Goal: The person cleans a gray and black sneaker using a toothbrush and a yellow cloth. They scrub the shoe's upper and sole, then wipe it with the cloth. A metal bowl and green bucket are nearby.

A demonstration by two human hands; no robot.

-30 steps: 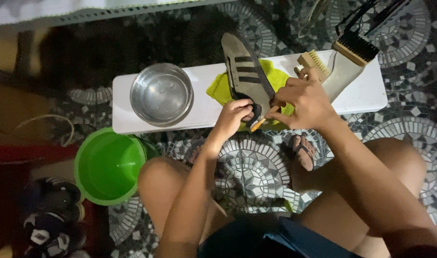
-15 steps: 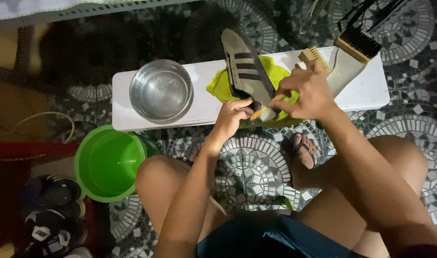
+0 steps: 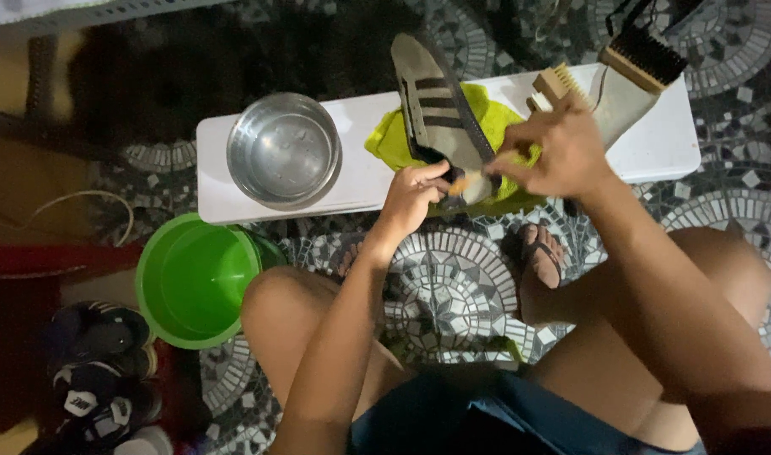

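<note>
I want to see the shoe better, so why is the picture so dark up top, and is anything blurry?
Head view: dim light, the top of the floor falls into deep shadow; the white bench and metal bowl catch a soft shine; the shoe is fairly sharp, the right hand slightly soft; the shoes at lower left sit murky in shadow.

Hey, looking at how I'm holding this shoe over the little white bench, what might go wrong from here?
The striped grey shoe rests on the yellow-green cloth near the front edge of the white bench, steadied only by the left hand at its heel; hard rubbing by the right hand might tip it off. The steel bowl sits close to that same edge, so a bump to the bench could possibly slide it toward the green bucket.
</note>
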